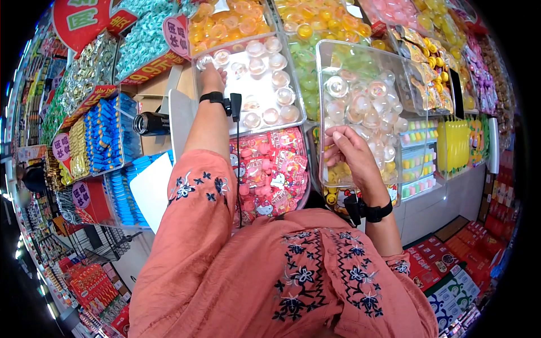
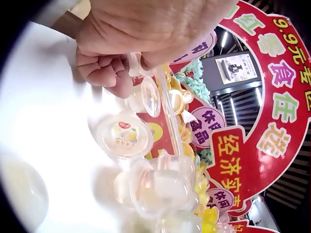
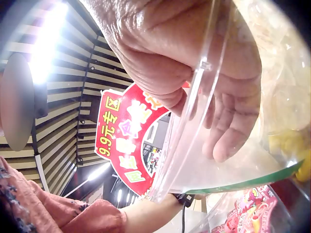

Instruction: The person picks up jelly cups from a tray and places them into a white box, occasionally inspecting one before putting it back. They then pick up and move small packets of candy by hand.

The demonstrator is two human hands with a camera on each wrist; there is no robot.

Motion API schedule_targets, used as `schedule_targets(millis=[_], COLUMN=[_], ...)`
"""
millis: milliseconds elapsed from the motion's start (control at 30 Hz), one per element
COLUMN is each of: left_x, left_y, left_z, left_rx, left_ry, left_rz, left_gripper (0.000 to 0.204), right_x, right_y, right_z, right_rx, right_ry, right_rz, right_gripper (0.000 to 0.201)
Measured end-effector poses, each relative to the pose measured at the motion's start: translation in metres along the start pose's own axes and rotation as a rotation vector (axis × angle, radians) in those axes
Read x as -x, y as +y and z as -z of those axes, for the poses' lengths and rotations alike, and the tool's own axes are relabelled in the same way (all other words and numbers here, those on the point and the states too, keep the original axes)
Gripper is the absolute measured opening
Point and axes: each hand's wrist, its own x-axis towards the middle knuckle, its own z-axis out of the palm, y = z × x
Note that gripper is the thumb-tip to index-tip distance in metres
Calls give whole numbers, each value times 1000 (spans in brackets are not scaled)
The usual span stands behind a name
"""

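My left hand (image 1: 213, 78) is at the upper left corner of a white-bottomed tray (image 1: 236, 93). In the left wrist view its thumb and bent fingers pinch a small clear jelly cup (image 2: 136, 64), mostly hidden by the hand. More jelly cups (image 1: 285, 96) stand along the tray's edges; one with a printed lid (image 2: 124, 135) is near the hand. My right hand (image 1: 356, 153) reaches over the near rim of a clear plastic bin (image 1: 322, 84) of pale jelly cups (image 1: 369, 104). Its fingers are loosely bent, with nothing seen between them.
Bins of orange jelly cups (image 1: 225, 25) and green ones (image 1: 310, 73) adjoin the tray. Pink candy packets (image 1: 270, 172) lie in front of it. A black bottle (image 1: 151, 124) and a white panel (image 1: 179, 121) are at the left. Red sign boards (image 1: 79, 22) rise behind.
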Motion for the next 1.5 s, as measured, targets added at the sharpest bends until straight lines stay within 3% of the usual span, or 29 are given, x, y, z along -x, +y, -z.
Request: schedule_targets(millis=[367,467,667,767,933,1033,1133,1233,1333,1500], left_x=[-5,-3,22,29,50,35,19,22,20,24], left_y=[-7,-6,-3,-2,15,-7,-7,-7,-13,-7], left_z=[7,7,4,7,1,-4,-6,-6,-7,-14], left_rx=[-10,-18,124,-49,-756,-692,-687,-591,-414,-378], left_ry=[38,77,56,-118,-303,-237,-333,-328,-324,-358], left_rz=[-73,-68,-40,-40,-331,-524,-290,-178,-108,-18], left_gripper=[34,23,26,29,48,45,41,35,32,28], right_x=[0,0,0,1,3,2,0,0,0,-1], right_y=[-1,0,0,-1,-5,-6,-2,-2,0,-1], right_z=[-1,-1,-1,-2,-4,-5,-3,-3,-3,-2], right_rx=[11,8,14,7,28,53,53,43,36,50], right_ry=[11,13,13,14,36,32,32,29,26,22], right_rz=[-3,-4,-1,2,21,19,13,6,3,3], right_gripper=[31,31,31,31,30,30,29,30,30,31])
